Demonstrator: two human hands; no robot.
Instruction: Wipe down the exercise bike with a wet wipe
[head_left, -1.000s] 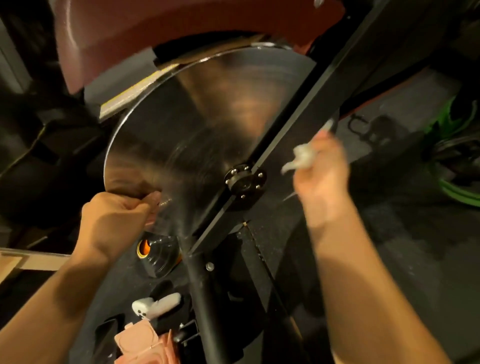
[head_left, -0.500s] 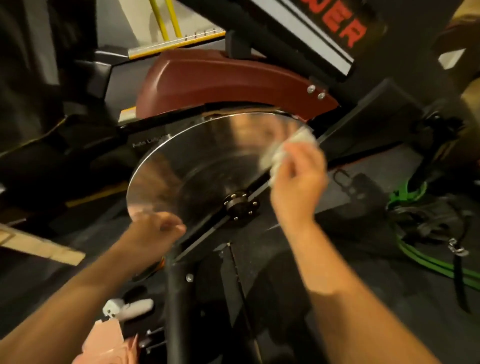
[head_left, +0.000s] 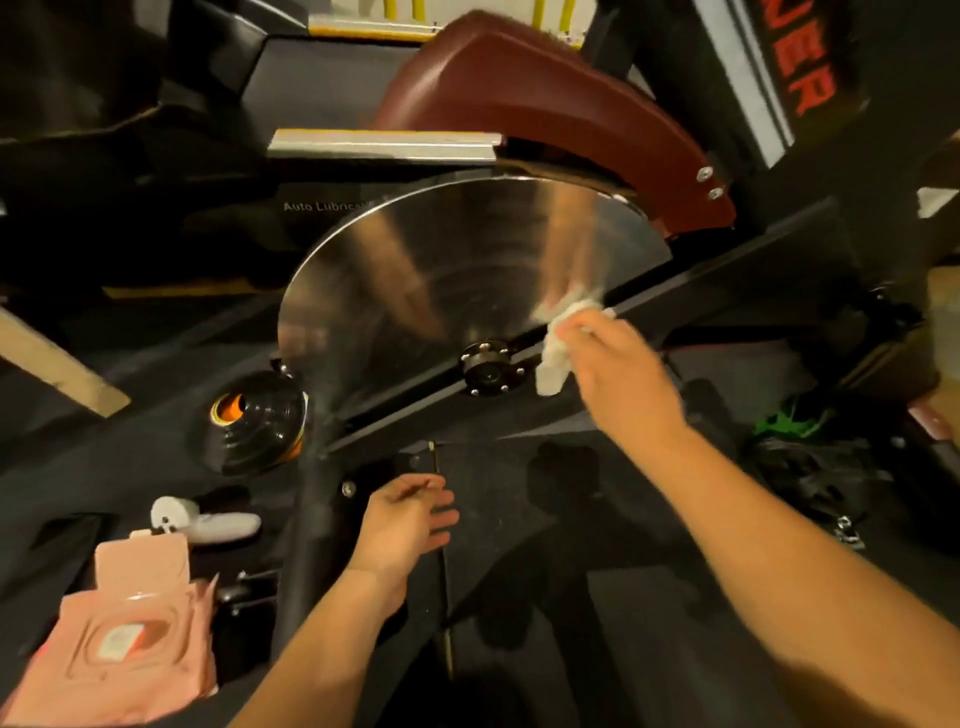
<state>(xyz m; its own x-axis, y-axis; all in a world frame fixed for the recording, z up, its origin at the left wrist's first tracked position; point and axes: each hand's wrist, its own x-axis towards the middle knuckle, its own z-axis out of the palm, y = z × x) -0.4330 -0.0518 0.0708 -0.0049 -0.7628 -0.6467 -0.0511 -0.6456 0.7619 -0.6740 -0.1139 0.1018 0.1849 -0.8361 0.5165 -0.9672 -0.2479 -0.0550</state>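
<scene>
Right hand (head_left: 618, 374): fingers curled, gripping a crumpled white wet wipe (head_left: 556, 348); the wipe is pressed on the exercise bike (head_left: 737, 265) where its black frame bar crosses the steel flywheel (head_left: 415, 270), just right of the hub (head_left: 488, 366). Left hand (head_left: 410, 519): fingers loosely spread, holding nothing; below the flywheel's lower edge, beside the black upright post (head_left: 306, 545); contact with the frame cannot be told. Hands well apart. Pink wipes pack (head_left: 119, 639): lid raised; on the floor, left of the post.

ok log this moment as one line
right hand: grips wet wipe at flywheel | left hand: open, empty | wipes pack: lid open
</scene>
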